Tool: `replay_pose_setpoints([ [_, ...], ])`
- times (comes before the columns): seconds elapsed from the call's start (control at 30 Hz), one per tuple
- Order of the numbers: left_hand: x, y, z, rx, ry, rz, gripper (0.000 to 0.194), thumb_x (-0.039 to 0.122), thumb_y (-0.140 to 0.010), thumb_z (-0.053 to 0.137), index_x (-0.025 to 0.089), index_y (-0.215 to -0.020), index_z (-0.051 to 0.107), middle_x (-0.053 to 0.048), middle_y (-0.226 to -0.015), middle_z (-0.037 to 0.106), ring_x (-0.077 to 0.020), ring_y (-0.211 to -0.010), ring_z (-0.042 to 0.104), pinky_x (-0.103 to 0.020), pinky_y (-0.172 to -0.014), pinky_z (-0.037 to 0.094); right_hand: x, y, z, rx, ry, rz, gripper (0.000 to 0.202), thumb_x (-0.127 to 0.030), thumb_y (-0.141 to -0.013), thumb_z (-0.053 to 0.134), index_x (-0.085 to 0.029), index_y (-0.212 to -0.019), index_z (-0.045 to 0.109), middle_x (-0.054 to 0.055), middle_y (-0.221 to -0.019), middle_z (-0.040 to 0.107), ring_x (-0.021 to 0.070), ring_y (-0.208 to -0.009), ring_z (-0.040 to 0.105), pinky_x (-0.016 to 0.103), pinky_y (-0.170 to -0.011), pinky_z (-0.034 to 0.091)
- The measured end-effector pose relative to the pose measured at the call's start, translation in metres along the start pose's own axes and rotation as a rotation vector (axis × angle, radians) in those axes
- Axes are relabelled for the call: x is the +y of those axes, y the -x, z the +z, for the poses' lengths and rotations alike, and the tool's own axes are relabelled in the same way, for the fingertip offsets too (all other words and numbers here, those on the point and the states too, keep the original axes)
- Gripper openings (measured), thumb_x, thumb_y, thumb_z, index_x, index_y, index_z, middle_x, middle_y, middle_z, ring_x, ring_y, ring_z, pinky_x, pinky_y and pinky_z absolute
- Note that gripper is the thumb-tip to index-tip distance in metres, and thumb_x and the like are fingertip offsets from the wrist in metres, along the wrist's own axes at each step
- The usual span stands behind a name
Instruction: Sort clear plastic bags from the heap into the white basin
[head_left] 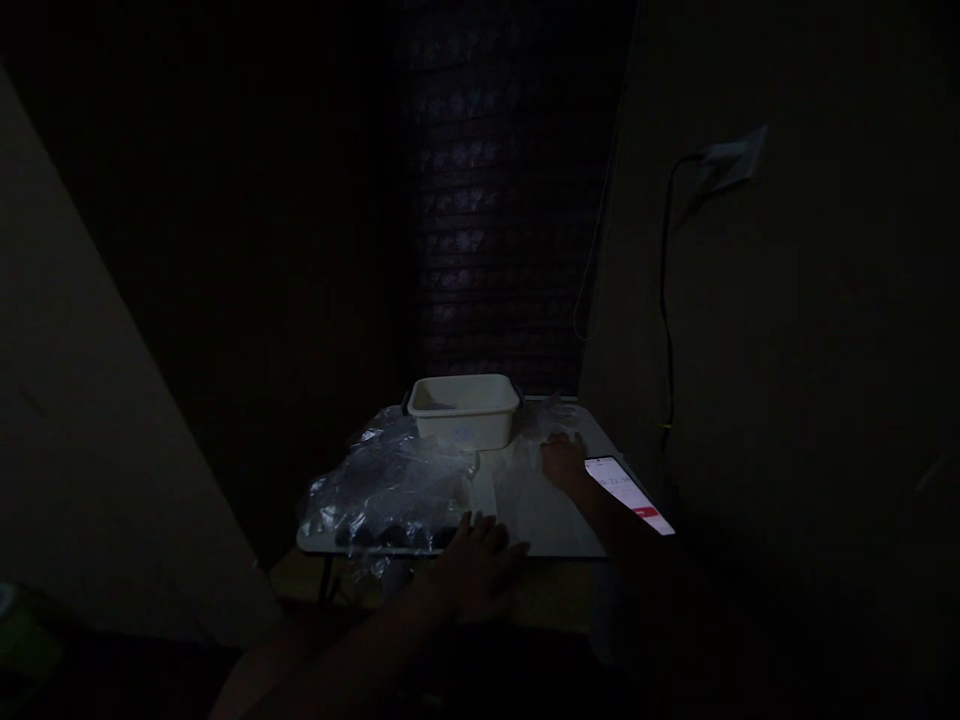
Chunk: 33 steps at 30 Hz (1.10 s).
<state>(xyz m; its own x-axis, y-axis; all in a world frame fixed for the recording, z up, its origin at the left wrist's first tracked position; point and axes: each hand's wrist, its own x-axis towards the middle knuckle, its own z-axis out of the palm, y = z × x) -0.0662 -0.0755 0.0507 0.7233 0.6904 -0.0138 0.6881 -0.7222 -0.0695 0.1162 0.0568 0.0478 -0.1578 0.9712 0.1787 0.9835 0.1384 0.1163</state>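
My left hand (pixel 480 562) is at the front edge of the small white table, its fingers spread and nothing seen in them. Farther back on the right, my right hand (pixel 562 462) has its fingers curled at the edge of a thin, clear plastic bag (pixel 517 490), which lies on the tabletop between my hands. A crumpled heap of clear plastic bags (pixel 390 485) covers the table's left side and hangs over its front edge. Behind it stands a white plastic basin (pixel 469 430) with dark handles. Dim light hides the finer details of both hands.
A lit phone (pixel 628 494) lies at the right edge of the white table (pixel 559 525), beside my right forearm. More clear plastic (pixel 553 410) sits at the back right. A black cord (pixel 666 270) runs down the right wall from an outlet (pixel 731 160). A dark blind (pixel 480 220) hangs behind.
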Motion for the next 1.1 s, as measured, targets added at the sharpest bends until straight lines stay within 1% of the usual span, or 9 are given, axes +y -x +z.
replay_pose_setpoints([
  [0.07, 0.002, -0.002, -0.005, 0.051, -0.003, -0.017, 0.049, 0.048, -0.073, 0.017, 0.025, -0.117, 0.018, -0.007, -0.113, 0.035, -0.0246, -0.105, 0.025, -0.048, -0.084, 0.011, 0.019, 0.001, -0.004, 0.056, 0.058, 0.034, 0.027, -0.014, -0.068, 0.032, -0.016, -0.083, 0.055, 0.012, -0.095, 0.049, 0.0233, -0.091, 0.038, 0.044, -0.077, 0.016],
  [0.13, 0.004, -0.005, -0.008, 0.089, -0.01, -0.025, 0.045, 0.044, -0.075, 0.018, 0.023, -0.115, 0.022, -0.006, -0.112, 0.036, -0.023, -0.103, 0.028, -0.046, -0.085, 0.012, 0.036, 0.003, -0.005, 0.049, 0.073, 0.053, 0.024, -0.014, -0.066, 0.035, -0.016, -0.079, 0.056, 0.013, -0.09, 0.05, 0.0246, -0.088, 0.039, 0.044, -0.073, 0.021],
  [0.27, 0.014, -0.017, -0.007, 0.119, -0.024, 0.014, 0.041, 0.038, -0.075, 0.026, 0.02, -0.111, 0.028, -0.006, -0.114, 0.035, -0.022, -0.102, 0.029, -0.042, -0.085, 0.016, 0.052, 0.007, 0.003, 0.025, 0.074, 0.029, 0.021, -0.017, -0.067, 0.037, -0.017, -0.075, 0.056, 0.011, -0.087, 0.051, 0.0241, -0.086, 0.039, 0.044, -0.07, 0.023],
  [0.4, 0.023, -0.032, -0.001, 0.115, -0.019, 0.041, 0.041, 0.038, -0.075, 0.025, 0.018, -0.111, 0.028, -0.008, -0.114, 0.034, -0.0209, -0.102, 0.029, -0.039, -0.085, 0.017, 0.053, 0.008, 0.011, 0.057, 0.067, -0.005, 0.02, -0.02, -0.068, 0.037, -0.018, -0.077, 0.055, 0.01, -0.089, 0.05, 0.0236, -0.089, 0.036, 0.044, -0.073, 0.019],
  [0.53, 0.029, -0.045, 0.003, 0.125, -0.005, 0.046, 0.044, 0.041, -0.075, 0.023, 0.019, -0.113, 0.025, -0.008, -0.119, 0.028, -0.0221, -0.106, 0.024, -0.039, -0.084, 0.017, 0.05, 0.006, 0.016, 0.079, 0.049, 0.014, 0.02, -0.017, -0.067, 0.037, -0.016, -0.076, 0.055, 0.011, -0.091, 0.049, 0.0251, -0.093, 0.034, 0.046, -0.076, 0.014],
  [0.63, 0.03, -0.052, 0.006, 0.088, 0.008, 0.038, 0.045, 0.042, -0.075, 0.02, 0.02, -0.114, 0.023, -0.009, -0.12, 0.026, -0.0235, -0.106, 0.024, -0.04, -0.083, 0.018, 0.05, 0.005, 0.015, 0.087, -0.035, 0.013, 0.018, -0.015, -0.065, 0.039, -0.014, -0.072, 0.056, 0.013, -0.088, 0.051, 0.0251, -0.092, 0.036, 0.045, -0.078, 0.012],
  [0.83, 0.027, -0.071, 0.01, 0.09, 0.026, -0.05, 0.046, 0.043, -0.076, 0.012, 0.02, -0.114, 0.023, -0.009, -0.119, 0.027, -0.0234, -0.105, 0.025, -0.04, -0.08, 0.022, 0.055, 0.001, 0.009, 0.057, -0.228, 0.072, 0.017, -0.015, -0.064, 0.04, -0.013, -0.07, 0.055, 0.011, -0.076, 0.056, 0.0224, -0.079, 0.047, 0.043, -0.074, 0.02],
  [1.0, 0.019, -0.089, 0.012, 0.098, 0.029, -0.114, 0.05, 0.045, -0.075, 0.01, 0.014, -0.111, 0.028, -0.012, -0.117, 0.03, -0.0237, -0.104, 0.027, -0.041, -0.078, 0.024, 0.056, -0.002, 0.01, 0.037, -0.449, 0.083, 0.02, -0.014, -0.061, 0.042, -0.018, -0.078, 0.051, 0.002, -0.071, 0.056, 0.0135, -0.068, 0.051, 0.026, -0.062, 0.034],
  [1.1, 0.015, -0.099, 0.014, 0.096, 0.034, -0.139, 0.053, 0.047, -0.074, 0.009, 0.013, -0.11, 0.029, -0.013, -0.117, 0.03, -0.0247, -0.103, 0.027, -0.042, -0.077, 0.024, 0.053, -0.005, 0.013, 0.045, -0.581, 0.095, 0.03, -0.01, -0.059, 0.042, -0.018, -0.088, 0.046, -0.001, -0.065, 0.055, 0.0086, -0.059, 0.05, 0.017, -0.052, 0.035],
])
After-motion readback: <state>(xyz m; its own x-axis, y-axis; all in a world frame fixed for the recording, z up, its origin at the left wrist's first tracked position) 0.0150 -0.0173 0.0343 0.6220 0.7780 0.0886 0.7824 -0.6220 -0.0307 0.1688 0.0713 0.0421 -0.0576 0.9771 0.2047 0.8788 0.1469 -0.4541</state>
